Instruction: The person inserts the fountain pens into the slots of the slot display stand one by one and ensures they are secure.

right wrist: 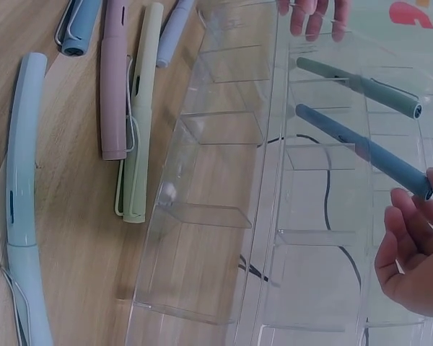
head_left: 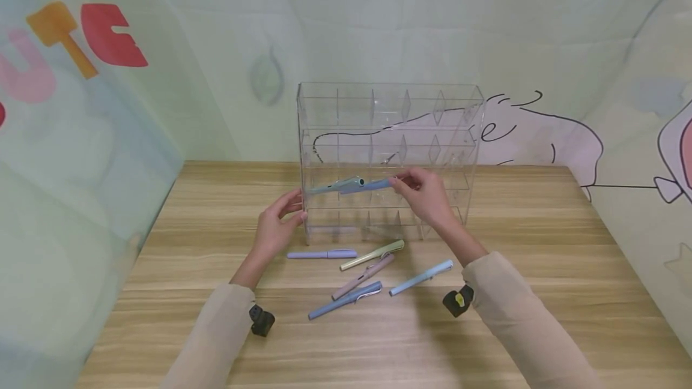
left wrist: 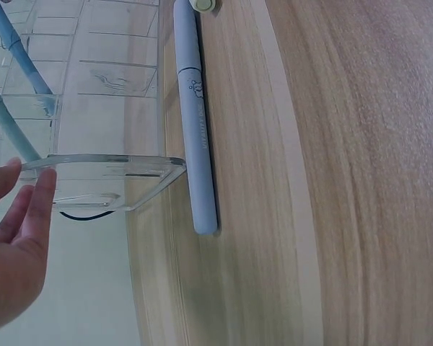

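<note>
A clear acrylic rack (head_left: 390,84) with several divided shelves stands upright on the table. My left hand (head_left: 278,224) grips its left side panel, thumb at the front edge and fingers along the outer side. My right hand (head_left: 427,197) pinches the capped end of a blue pen (right wrist: 361,148) between thumb and fingertips. That pen lies slanted, its far end inside a compartment of the rack. Beside it, a teal-green pen (right wrist: 368,90) rests slanted in the neighbouring compartment toward the left side, its cap end sticking out at the front.
In front of the rack lie a lavender pen (head_left: 321,254), a pale green pen (head_left: 373,255), a mauve pen (head_left: 363,277), a darker blue pen (head_left: 346,301) and a light blue pen (head_left: 421,278). A printed cloth (head_left: 216,65) hangs behind the wooden table (head_left: 540,293).
</note>
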`<control>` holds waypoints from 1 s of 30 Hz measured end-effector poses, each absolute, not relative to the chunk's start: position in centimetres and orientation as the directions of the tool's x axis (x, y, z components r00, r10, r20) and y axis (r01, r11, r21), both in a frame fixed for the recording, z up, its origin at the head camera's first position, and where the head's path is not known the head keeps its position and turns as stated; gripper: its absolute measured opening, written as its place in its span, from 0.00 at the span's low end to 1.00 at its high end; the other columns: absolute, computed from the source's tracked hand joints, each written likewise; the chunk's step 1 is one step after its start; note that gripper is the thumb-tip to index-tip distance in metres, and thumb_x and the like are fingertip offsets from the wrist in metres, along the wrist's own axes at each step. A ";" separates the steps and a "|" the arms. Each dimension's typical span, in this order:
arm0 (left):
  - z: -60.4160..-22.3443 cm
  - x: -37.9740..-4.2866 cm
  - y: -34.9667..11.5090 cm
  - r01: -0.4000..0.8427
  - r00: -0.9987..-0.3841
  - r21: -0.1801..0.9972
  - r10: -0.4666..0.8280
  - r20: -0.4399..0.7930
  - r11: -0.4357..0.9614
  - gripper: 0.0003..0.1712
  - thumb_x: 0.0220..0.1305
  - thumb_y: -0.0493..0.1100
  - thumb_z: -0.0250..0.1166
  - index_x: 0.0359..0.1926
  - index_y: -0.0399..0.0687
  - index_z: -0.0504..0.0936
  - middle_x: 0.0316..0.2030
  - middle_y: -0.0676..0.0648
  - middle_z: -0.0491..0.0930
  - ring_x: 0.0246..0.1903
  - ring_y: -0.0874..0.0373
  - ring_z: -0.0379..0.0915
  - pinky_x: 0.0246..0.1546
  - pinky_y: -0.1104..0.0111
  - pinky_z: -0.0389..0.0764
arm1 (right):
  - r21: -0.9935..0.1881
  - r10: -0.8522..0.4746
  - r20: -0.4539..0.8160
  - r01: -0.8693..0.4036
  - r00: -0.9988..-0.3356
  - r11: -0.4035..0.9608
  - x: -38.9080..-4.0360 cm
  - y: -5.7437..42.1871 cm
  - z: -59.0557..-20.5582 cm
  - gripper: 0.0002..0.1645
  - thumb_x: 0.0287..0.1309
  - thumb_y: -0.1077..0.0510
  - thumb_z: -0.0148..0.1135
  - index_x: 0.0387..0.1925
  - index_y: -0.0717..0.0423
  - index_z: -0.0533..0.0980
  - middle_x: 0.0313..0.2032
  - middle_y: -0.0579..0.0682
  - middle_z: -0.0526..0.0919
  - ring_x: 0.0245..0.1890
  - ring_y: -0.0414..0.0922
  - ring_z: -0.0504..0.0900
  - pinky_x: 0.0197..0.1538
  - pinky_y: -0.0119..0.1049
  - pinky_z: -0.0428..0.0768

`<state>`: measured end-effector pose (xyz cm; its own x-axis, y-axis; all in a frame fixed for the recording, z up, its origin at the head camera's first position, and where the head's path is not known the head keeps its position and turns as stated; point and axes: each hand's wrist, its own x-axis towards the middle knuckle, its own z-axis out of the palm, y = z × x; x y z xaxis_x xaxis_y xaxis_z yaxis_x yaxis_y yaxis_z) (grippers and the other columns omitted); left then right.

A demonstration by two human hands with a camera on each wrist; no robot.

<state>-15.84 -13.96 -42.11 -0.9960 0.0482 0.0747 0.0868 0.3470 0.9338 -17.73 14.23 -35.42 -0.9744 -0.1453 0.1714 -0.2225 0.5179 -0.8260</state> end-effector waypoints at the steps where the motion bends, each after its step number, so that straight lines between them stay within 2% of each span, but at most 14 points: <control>1: -42.1 -15.8 -14.0 0.088 -0.996 0.935 0.049 0.076 0.344 0.29 0.58 0.30 0.60 0.61 0.38 0.66 0.53 0.38 0.72 0.52 0.47 0.71 0.48 0.67 0.78 | -0.823 -0.154 0.179 -0.233 -0.972 0.517 -17.7 14.2 -35.4 0.13 0.59 0.57 0.58 0.40 0.64 0.77 0.30 0.55 0.81 0.30 0.49 0.78 0.28 0.32 0.76; 8: -42.1 -15.8 -13.9 0.082 -0.996 0.938 0.047 0.070 0.338 0.29 0.58 0.30 0.60 0.61 0.38 0.66 0.53 0.38 0.72 0.52 0.47 0.70 0.48 0.67 0.78 | -0.801 -0.196 0.245 -0.312 -0.950 0.511 -17.6 14.4 -35.4 0.12 0.58 0.62 0.59 0.42 0.65 0.77 0.29 0.57 0.81 0.28 0.48 0.77 0.30 0.35 0.78; 14: -42.0 -15.7 -14.0 0.081 -0.997 0.936 0.045 0.070 0.342 0.28 0.59 0.31 0.60 0.61 0.39 0.66 0.53 0.39 0.72 0.52 0.49 0.70 0.47 0.70 0.78 | -0.793 -0.208 0.259 -0.330 -0.943 0.513 -17.7 14.5 -35.5 0.12 0.57 0.63 0.59 0.43 0.66 0.77 0.30 0.57 0.81 0.29 0.48 0.77 0.32 0.35 0.78; 25: -42.1 -15.8 -13.9 0.088 -0.996 0.941 0.045 0.077 0.328 0.28 0.58 0.30 0.60 0.61 0.38 0.66 0.53 0.38 0.72 0.52 0.47 0.70 0.46 0.70 0.78 | -0.798 -0.257 0.155 -0.275 -0.954 0.537 -17.2 15.9 -35.6 0.18 0.58 0.59 0.59 0.51 0.58 0.74 0.33 0.53 0.80 0.32 0.47 0.76 0.34 0.36 0.78; 30: -42.0 -15.8 -13.9 0.081 -0.997 0.943 0.041 0.072 0.323 0.28 0.59 0.31 0.60 0.61 0.38 0.66 0.53 0.37 0.72 0.52 0.47 0.70 0.46 0.70 0.78 | -0.787 -0.315 0.130 -0.291 -0.940 0.544 -17.1 17.3 -35.9 0.19 0.58 0.61 0.60 0.51 0.61 0.74 0.34 0.54 0.80 0.34 0.48 0.77 0.38 0.37 0.79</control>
